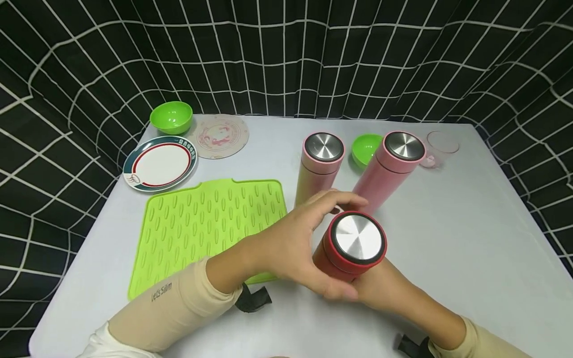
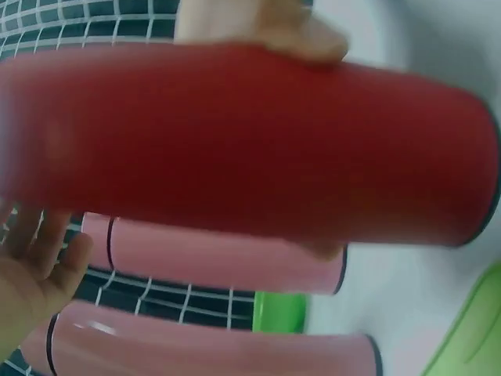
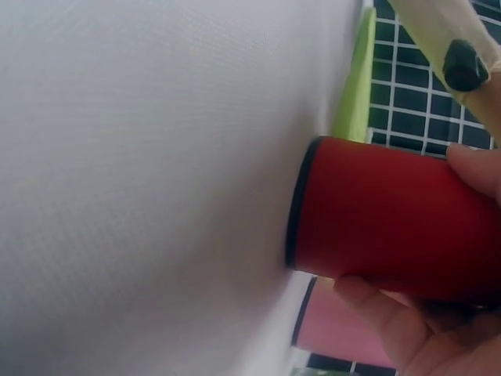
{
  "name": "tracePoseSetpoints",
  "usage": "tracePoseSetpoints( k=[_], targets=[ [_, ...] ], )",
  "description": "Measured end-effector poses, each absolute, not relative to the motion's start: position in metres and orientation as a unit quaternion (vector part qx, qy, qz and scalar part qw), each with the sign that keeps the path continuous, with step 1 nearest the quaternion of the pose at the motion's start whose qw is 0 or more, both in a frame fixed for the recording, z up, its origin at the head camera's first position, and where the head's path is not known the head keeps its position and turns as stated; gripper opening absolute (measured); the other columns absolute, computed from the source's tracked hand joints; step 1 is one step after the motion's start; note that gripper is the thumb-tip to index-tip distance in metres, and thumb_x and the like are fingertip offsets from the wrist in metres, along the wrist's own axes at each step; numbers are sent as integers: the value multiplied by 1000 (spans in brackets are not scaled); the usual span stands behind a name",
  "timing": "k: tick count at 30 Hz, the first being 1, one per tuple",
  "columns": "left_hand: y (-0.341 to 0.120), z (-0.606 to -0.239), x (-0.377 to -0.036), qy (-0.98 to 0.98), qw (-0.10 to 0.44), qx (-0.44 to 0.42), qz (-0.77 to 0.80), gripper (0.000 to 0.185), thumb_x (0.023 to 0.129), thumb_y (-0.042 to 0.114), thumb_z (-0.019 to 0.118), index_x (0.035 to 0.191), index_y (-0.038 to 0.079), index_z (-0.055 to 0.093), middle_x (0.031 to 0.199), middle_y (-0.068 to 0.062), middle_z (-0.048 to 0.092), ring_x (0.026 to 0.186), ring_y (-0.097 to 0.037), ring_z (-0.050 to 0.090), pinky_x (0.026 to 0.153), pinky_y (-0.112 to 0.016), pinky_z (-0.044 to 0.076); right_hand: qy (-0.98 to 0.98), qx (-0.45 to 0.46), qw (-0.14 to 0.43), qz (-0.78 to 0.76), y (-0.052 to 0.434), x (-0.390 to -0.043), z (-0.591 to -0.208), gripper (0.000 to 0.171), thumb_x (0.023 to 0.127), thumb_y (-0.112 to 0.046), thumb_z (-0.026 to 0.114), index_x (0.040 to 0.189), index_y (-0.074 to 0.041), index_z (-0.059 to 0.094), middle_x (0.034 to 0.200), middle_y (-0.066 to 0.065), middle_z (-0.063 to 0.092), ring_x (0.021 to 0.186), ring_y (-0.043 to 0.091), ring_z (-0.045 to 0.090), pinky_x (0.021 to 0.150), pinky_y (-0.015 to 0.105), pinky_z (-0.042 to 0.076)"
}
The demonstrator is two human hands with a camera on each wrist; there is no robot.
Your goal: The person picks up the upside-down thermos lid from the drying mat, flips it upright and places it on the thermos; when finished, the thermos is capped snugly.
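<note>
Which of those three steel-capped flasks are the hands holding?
The red flask, nearest the camera. The right hand holds its body and the left hand curls round its top. The two pink flasks stand untouched behind it.

Readable text, as I see it from the head view: one item. The beige fabric arm sleeve (image 1: 179,306) on the left forearm bears small dark lettering, "Let's Slim". The round white plate with teal and red rim (image 1: 159,163) carries rim markings I cannot read.

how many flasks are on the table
3: a red flask gripped in both hands at the front, a pink flask behind it, and another pink flask leaning to its right.
</note>
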State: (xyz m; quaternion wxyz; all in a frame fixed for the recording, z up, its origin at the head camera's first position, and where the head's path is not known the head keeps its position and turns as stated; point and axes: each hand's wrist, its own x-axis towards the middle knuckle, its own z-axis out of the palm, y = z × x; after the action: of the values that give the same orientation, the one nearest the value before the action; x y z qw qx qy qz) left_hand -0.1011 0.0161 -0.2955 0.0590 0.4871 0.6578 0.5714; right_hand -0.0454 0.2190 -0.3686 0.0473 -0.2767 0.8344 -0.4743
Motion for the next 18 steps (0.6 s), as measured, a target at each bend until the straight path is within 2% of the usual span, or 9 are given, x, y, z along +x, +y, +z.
tracePoseSetpoints(
  k=[3, 5, 8, 12, 14, 16, 18],
  targets=[
    [18, -297, -100, 656, 54, 481, 579, 83, 59, 23, 94, 127, 11, 48, 121, 7, 51, 115, -7, 47, 100, -30, 41, 830, -280, 46, -480, 218, -46, -370, 42, 70, -10, 88, 100, -23, 62, 90, -11, 62, 80, 8, 59, 70, 29, 51],
    [18, -297, -101, 654, 52, 480, 582, 77, 62, 20, 90, 127, 9, 50, 121, 5, 53, 114, -7, 49, 99, -29, 41, 818, -290, 56, -494, 216, -47, -371, 45, 69, -7, 87, 103, -22, 62, 94, -9, 64, 82, 11, 60, 72, 31, 52],
    [16, -297, -101, 659, 54, 484, 573, 86, 58, 21, 93, 128, 8, 46, 125, 3, 48, 116, -7, 45, 100, -28, 40, 832, -289, 36, -472, 217, -46, -373, 47, 66, -6, 87, 103, -22, 62, 95, -11, 63, 83, 10, 59, 72, 31, 51],
    [15, -295, -102, 674, 60, 470, 567, 83, 57, 25, 95, 124, 11, 48, 121, 6, 49, 114, -7, 46, 99, -28, 41, 829, -270, 60, -486, 215, -45, -372, 46, 67, -8, 88, 102, -23, 63, 94, -11, 64, 82, 9, 59, 71, 30, 51],
    [13, -295, -103, 674, 76, 472, 564, 77, 63, 22, 90, 128, 12, 50, 122, 8, 53, 115, -6, 47, 98, -29, 41, 805, -273, 94, -518, 213, -47, -371, 44, 70, -4, 86, 102, -24, 64, 94, -9, 66, 82, 12, 62, 71, 31, 52],
    [13, -295, -103, 671, 86, 477, 562, 82, 64, 21, 90, 133, 13, 47, 126, 7, 51, 118, -6, 46, 100, -29, 41, 816, -275, 73, -503, 215, -46, -370, 44, 68, -3, 86, 99, -25, 63, 91, -10, 65, 79, 11, 60, 70, 30, 52],
    [14, -295, -101, 672, 88, 469, 567, 82, 63, 21, 90, 131, 14, 44, 125, 7, 49, 118, -6, 46, 100, -29, 41, 820, -272, 66, -499, 212, -44, -361, 45, 67, 0, 85, 98, -25, 63, 90, -10, 64, 79, 11, 60, 69, 29, 51]
  ],
)
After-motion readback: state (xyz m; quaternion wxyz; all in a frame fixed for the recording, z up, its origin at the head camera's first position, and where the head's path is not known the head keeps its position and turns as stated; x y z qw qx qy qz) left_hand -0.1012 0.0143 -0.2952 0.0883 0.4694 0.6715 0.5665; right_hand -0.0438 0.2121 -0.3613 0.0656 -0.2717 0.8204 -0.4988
